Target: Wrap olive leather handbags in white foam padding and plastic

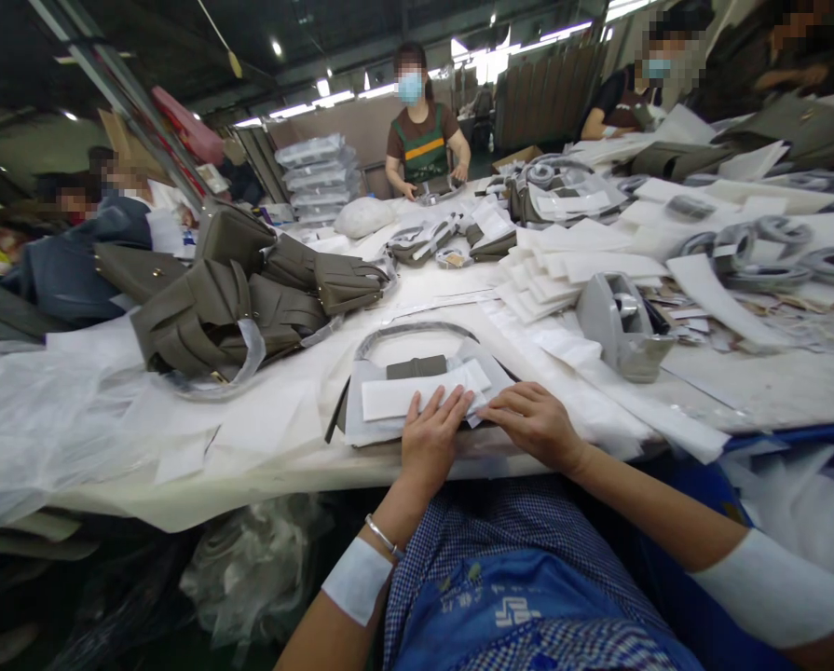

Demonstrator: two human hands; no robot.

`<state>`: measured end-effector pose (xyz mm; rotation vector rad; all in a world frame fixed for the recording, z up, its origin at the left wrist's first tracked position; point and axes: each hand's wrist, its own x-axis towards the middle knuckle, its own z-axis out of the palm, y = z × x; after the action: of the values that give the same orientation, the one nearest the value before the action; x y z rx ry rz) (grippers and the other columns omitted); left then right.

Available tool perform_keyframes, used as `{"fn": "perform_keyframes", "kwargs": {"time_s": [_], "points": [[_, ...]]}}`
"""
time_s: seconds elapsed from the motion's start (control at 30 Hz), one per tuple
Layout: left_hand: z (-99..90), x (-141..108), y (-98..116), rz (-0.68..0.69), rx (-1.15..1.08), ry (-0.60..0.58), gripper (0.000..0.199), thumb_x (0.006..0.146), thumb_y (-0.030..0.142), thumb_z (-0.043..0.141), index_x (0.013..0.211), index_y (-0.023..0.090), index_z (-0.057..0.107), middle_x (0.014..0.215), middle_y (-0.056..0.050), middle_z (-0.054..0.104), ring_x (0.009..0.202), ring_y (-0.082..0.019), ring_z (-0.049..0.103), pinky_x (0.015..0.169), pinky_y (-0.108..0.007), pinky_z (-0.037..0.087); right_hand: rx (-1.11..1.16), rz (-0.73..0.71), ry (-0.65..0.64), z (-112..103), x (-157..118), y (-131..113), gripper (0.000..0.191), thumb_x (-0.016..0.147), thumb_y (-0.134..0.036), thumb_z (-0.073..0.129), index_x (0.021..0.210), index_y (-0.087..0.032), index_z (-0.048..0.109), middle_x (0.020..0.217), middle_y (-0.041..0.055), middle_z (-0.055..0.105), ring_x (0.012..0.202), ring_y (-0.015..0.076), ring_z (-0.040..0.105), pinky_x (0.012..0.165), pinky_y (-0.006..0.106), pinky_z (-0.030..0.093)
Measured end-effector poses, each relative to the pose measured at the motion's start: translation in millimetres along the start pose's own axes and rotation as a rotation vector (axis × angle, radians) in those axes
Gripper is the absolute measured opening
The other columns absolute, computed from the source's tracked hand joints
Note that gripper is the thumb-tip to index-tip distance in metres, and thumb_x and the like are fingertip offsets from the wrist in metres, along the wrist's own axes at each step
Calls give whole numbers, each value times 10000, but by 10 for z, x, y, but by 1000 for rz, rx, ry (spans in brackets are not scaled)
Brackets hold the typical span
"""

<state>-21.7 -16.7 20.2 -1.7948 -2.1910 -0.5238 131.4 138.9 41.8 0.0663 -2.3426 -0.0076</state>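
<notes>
A bag lies flat near the table's front edge, covered by white wrapping sheet (381, 429), with its wrapped handle (417, 328) arched behind it. Across its front rests a folded white foam strip (389, 398), and a dark grey-brown flap (417, 367) shows behind the strip. My left hand (434, 431) lies on the strip, fingers spread flat. Just to its right, my right hand (532, 421) has its fingertips pinched together at the strip's right end, on the edge of the wrapping sheet.
Grey-brown bags (207, 317) are heaped at the left. A grey tape dispenser (622, 326) stands at the right, beside stacked white foam sheets (549, 270). Plastic film (60, 419) covers the left front. Across the table, a masked person (423, 140) handles another bag.
</notes>
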Motion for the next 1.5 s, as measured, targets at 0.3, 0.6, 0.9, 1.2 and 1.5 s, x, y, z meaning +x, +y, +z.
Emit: {"fn": "perform_keyframes", "kwargs": {"time_s": [0.3,0.6,0.9,1.2,1.5], "points": [[-221,95,56,-51,-183,-20,531,919,302,588,1436,304,464,1443,5,557,1383,-227,463,1203,-505,263,37,30,48,122,-121,-63,217,920,-120,595,1043,-234,733,782,19,712,723,166,573,693,328,422],[82,78,-9,37,10,186,340,982,349,544,1318,330,595,1331,5,646,1280,-229,576,1136,-486,370,30,16,41,144,-179,-44,279,917,-116,611,1161,-226,691,896,32,752,785,182,629,739,345,484],[142,79,-39,96,48,267,332,982,254,552,1304,304,615,1317,15,654,1244,-214,605,1093,-415,428,96,-11,-323,-39,-798,-42,637,923,-29,428,1537,-172,332,1495,110,489,1411,253,415,1157,529,368],[164,47,-26,88,57,265,363,977,233,552,1332,297,591,1353,7,629,1286,-216,570,1109,-413,409,291,-93,-99,270,-643,-160,500,956,-49,464,1426,-213,506,1303,82,666,1297,199,553,1109,473,450],[234,20,-30,75,63,281,373,986,213,531,1344,306,580,1359,-1,625,1311,-201,547,1112,-404,412,503,186,-14,224,-593,-459,350,939,-60,458,1161,-213,681,1089,65,756,1043,187,708,989,391,559]]}}
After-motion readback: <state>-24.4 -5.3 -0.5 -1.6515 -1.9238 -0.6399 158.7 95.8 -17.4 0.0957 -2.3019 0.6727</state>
